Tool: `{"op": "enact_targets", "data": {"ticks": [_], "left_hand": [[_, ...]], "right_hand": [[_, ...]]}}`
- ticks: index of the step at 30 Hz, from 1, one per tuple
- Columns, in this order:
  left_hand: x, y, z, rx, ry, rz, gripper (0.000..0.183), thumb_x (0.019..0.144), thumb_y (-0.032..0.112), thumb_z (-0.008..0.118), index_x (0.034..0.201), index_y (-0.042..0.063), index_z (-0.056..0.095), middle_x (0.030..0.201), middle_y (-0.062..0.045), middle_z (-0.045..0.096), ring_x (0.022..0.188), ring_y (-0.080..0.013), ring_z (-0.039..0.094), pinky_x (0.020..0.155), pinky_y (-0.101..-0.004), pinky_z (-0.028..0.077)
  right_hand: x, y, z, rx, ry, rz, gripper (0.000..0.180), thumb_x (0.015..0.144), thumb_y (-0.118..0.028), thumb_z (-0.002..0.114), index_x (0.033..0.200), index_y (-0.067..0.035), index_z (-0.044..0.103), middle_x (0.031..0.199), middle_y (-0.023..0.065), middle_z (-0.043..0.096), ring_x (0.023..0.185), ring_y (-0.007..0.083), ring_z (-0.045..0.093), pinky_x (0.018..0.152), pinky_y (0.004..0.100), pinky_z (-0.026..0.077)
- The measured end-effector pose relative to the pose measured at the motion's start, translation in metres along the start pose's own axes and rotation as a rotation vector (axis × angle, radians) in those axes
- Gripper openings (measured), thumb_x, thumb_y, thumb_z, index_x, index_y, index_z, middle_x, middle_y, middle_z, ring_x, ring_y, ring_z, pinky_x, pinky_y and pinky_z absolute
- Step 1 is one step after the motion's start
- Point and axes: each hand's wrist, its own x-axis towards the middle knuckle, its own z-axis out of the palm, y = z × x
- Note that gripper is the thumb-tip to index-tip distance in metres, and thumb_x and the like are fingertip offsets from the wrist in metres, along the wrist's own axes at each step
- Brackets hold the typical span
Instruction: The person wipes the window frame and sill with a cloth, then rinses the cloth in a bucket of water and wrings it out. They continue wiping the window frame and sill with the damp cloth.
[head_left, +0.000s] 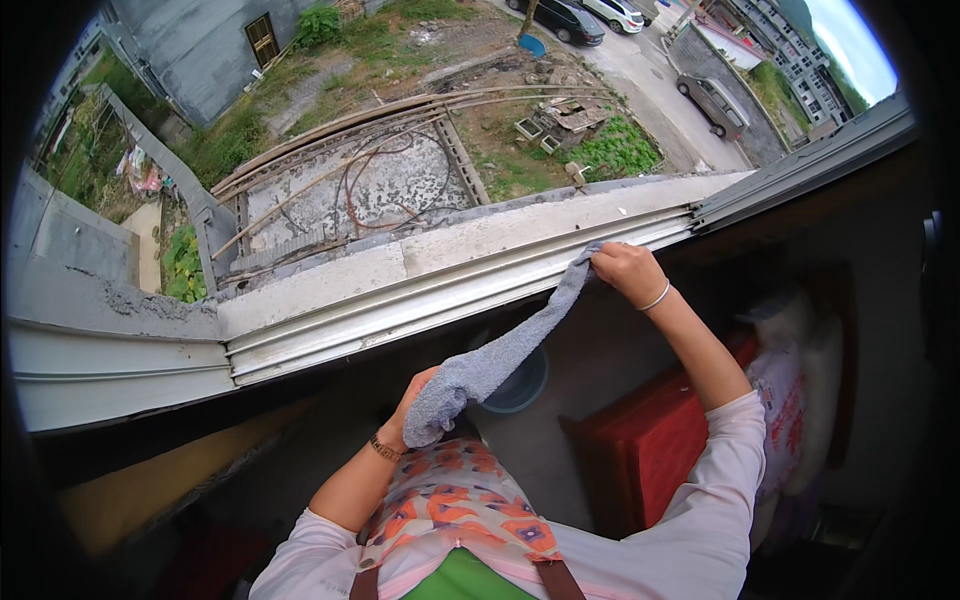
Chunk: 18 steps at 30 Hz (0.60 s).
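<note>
A grey towelling cloth (517, 352) stretches diagonally between my two hands. At its upper end, my right hand (626, 271) grips a narrow twisted part, right by the window track. The bunched lower end lies over my left hand (420, 394), which holds it near my apron; most of those fingers are hidden under the cloth. In front of me runs the white metal sliding-window track (450, 296), with dirt marks along its grooves. Beneath the cloth, a round basin (521, 382) stands on the floor, partly covered from view.
Beyond the track lies a concrete sill (337, 289), with a drop to the yard outside. A red cabinet or box (652, 457) stands to my right, near stacked printed bags (780, 405). A sliding window frame (810, 165) is at the right end of the track.
</note>
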Motion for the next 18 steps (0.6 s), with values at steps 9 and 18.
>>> {"op": "enact_targets", "data": {"ticks": [9, 18], "left_hand": [[-0.13, 0.018, -0.057, 0.302, 0.265, 0.223, 0.031, 0.085, 0.004, 0.048, 0.115, -0.002, 0.052, 0.107, -0.01, 0.06, 0.094, -0.017, 0.059, 0.082, -0.0298, 0.05], [-0.236, -0.013, -0.127, 0.349, 0.524, 0.419, 0.034, 0.09, 0.014, 0.042, 0.121, 0.001, 0.048, 0.114, -0.012, 0.056, 0.105, -0.0223, 0.055, 0.093, -0.034, 0.044]], "right_hand": [[0.085, -0.13, 0.012, 0.161, -0.001, -0.148, 0.009, 0.071, -0.011, 0.057, 0.066, -0.008, 0.05, 0.069, 0.0065, 0.05, 0.063, 0.0238, 0.057, 0.054, 0.0359, 0.046], [0.182, -0.272, 0.026, 0.378, -0.045, -0.327, 0.007, 0.074, -0.012, 0.054, 0.069, -0.007, 0.054, 0.073, 0.0098, 0.055, 0.068, 0.0284, 0.059, 0.058, 0.0388, 0.047]]}}
